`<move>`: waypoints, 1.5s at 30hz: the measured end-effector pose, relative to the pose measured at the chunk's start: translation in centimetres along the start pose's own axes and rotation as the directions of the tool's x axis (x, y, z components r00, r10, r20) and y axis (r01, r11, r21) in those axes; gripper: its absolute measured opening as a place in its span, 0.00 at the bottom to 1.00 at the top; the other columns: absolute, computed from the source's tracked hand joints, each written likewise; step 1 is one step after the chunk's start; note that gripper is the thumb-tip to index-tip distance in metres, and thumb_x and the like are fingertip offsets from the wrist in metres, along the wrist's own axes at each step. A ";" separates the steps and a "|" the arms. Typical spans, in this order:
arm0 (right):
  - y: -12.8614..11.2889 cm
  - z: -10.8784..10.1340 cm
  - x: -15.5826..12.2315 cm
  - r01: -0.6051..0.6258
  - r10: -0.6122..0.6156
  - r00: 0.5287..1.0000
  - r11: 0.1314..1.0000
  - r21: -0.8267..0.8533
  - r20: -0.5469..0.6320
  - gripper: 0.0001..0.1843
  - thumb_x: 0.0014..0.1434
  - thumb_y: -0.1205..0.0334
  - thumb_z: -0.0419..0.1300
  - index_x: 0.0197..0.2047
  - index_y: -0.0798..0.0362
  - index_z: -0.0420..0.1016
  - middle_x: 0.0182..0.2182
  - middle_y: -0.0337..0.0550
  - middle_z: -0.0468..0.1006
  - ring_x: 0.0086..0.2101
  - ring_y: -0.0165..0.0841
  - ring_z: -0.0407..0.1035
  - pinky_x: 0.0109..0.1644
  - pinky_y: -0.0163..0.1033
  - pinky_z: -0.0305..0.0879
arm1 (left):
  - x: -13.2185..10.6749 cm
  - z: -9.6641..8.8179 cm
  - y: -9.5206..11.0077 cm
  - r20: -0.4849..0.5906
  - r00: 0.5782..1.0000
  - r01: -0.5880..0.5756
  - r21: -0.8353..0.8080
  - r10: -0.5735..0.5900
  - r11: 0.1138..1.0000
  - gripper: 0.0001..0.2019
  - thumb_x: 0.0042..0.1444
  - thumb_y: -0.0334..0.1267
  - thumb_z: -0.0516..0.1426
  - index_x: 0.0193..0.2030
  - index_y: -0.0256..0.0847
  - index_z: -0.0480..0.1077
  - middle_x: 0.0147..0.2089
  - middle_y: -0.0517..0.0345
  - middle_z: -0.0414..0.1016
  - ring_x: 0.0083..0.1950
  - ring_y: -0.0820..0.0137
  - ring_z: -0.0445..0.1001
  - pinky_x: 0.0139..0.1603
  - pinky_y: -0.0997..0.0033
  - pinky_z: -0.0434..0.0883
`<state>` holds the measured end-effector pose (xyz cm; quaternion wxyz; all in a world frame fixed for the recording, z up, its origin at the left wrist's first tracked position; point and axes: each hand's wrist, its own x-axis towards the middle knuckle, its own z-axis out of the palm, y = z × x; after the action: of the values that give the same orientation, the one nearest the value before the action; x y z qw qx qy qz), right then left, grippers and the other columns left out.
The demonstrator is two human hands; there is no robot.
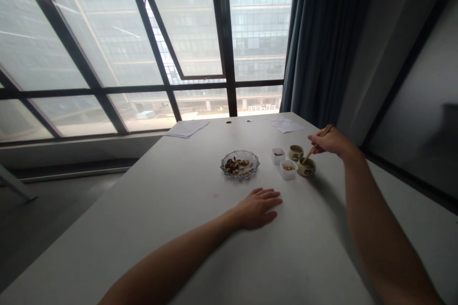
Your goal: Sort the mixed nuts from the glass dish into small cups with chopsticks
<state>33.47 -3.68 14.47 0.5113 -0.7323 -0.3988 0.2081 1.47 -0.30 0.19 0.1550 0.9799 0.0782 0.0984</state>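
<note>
My right hand (328,142) grips a pair of wooden chopsticks (315,145), and their tips reach down into a small ceramic bowl (307,167) with dark lettering. Another such bowl (296,152) stands just behind it. Two small white square containers (283,162) sit to their left, the nearer holding a few yellowish nuts. My left hand (255,208) lies flat on the white table (200,228), fingers apart, holding nothing. It is nearest to a cut-glass dish (239,175) of mixed nuts, which stands just beyond it.
Loose sheets of paper (188,128) lie at the far left of the table, and more paper (286,125) lies at the far right. The far edge meets a large window (143,33). A dark curtain (322,43) hangs at the right, and the floor shows beyond the left edge.
</note>
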 end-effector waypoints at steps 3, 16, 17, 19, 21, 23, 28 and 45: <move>-0.6 -0.1 -0.5 0.045 -0.045 0.998 0.999 -0.001 -0.052 0.11 0.52 0.65 0.70 0.25 0.54 0.72 0.20 0.47 0.77 0.18 0.39 0.75 0.21 0.40 0.76 | 0.0 0.0 0.0 0.001 1.000 0.001 0.002 -0.001 1.000 0.24 0.65 0.47 0.51 0.67 0.53 0.59 0.71 0.58 0.58 0.72 0.63 0.55 0.72 0.55 0.49; -4.2 4.7 -3.5 0.469 -0.438 0.882 0.847 0.250 -0.172 0.23 0.54 0.41 0.66 0.27 0.56 0.76 0.23 0.48 0.79 0.22 0.38 0.77 0.24 0.37 0.75 | 0.0 0.0 0.0 -0.005 1.000 -0.006 0.010 0.006 1.000 0.24 0.65 0.47 0.51 0.67 0.53 0.59 0.71 0.58 0.58 0.72 0.63 0.55 0.71 0.54 0.49; -4.2 6.1 -3.8 0.465 -0.444 0.885 0.839 0.283 -0.139 0.25 0.54 0.39 0.65 0.27 0.56 0.77 0.23 0.47 0.79 0.22 0.38 0.77 0.24 0.37 0.75 | 0.0 0.0 0.0 -0.005 1.000 -0.006 0.013 0.006 1.000 0.24 0.65 0.47 0.51 0.67 0.53 0.59 0.71 0.58 0.58 0.72 0.62 0.55 0.71 0.54 0.49; -3.8 8.9 -4.1 0.437 -0.453 0.891 0.836 0.331 -0.034 0.27 0.54 0.37 0.64 0.29 0.56 0.77 0.24 0.48 0.80 0.25 0.39 0.78 0.26 0.37 0.76 | 0.0 0.1 0.1 -0.007 1.000 -0.003 0.021 0.003 1.000 0.24 0.65 0.47 0.51 0.67 0.53 0.59 0.71 0.58 0.58 0.72 0.62 0.55 0.71 0.54 0.49; -2.9 11.5 -4.3 0.416 -0.465 0.883 0.842 0.343 0.070 0.28 0.55 0.36 0.63 0.30 0.56 0.77 0.26 0.48 0.81 0.27 0.40 0.79 0.28 0.36 0.76 | 0.0 0.1 0.2 -0.008 1.000 0.001 0.027 -0.001 1.000 0.24 0.65 0.47 0.51 0.67 0.53 0.59 0.71 0.58 0.59 0.72 0.62 0.56 0.71 0.54 0.49; -1.9 13.7 -4.4 0.413 -0.475 0.872 0.846 0.337 0.123 0.28 0.55 0.36 0.62 0.29 0.56 0.77 0.26 0.48 0.81 0.28 0.41 0.80 0.29 0.36 0.76 | 0.0 0.0 0.3 -0.008 1.000 0.002 0.029 -0.002 1.000 0.24 0.65 0.47 0.51 0.67 0.53 0.59 0.71 0.58 0.58 0.72 0.62 0.56 0.71 0.54 0.50; 0.4 16.8 -4.4 0.417 -0.482 0.864 0.847 0.331 0.145 0.27 0.56 0.36 0.60 0.28 0.54 0.75 0.23 0.47 0.80 0.27 0.42 0.79 0.26 0.37 0.74 | 0.0 -0.1 0.4 -0.015 1.000 -0.010 0.022 0.010 1.000 0.24 0.65 0.47 0.51 0.67 0.53 0.59 0.71 0.57 0.58 0.71 0.61 0.56 0.71 0.53 0.51; 1.2 17.7 -4.3 0.490 -0.506 0.862 0.851 0.187 0.042 0.27 0.63 0.38 0.54 0.26 0.52 0.73 0.23 0.45 0.80 0.24 0.38 0.77 0.25 0.37 0.71 | 0.0 -0.3 0.5 -0.003 1.000 -0.001 0.036 0.001 0.999 0.24 0.65 0.47 0.50 0.67 0.52 0.59 0.71 0.56 0.59 0.71 0.60 0.56 0.71 0.54 0.50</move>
<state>18.73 2.99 5.97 0.5899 -0.5474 -0.5782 0.1344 1.44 -0.66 0.58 0.1371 0.9824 0.0796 0.0985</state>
